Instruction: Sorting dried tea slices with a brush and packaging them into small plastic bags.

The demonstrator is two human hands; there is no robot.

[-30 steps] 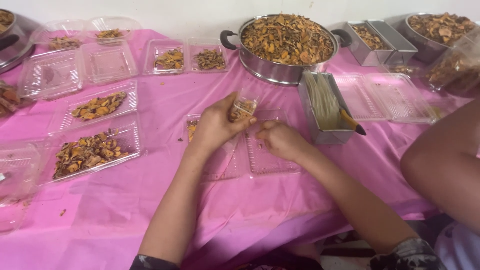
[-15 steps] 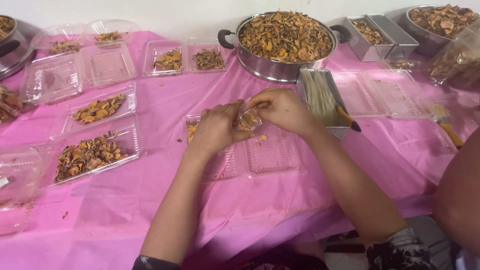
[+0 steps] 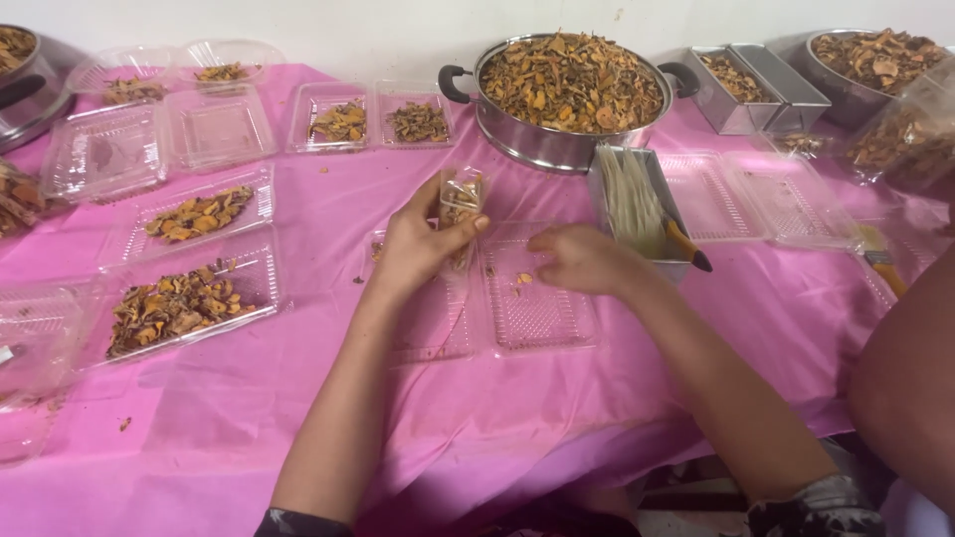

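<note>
Small clear plastic bag (image 3: 461,199), crinkled, partly filled with dry orange-brown chips, upright above the open ridged clear tray (image 3: 532,308) on pink desk (image 3: 328,418). Left hand (image 3: 418,244) grip closed around bag. Right hand (image 3: 582,259) loosely curled, empty, over tray. Steel pot (image 3: 557,144) of chips far; metal tin (image 3: 667,261) just right.

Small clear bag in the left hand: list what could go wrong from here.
1. The small clear bag is held up by the left hand alone; dried pieces could spill onto the pink tablecloth.
2. The right hand hovers over the open clear tray and could knock it.
</note>
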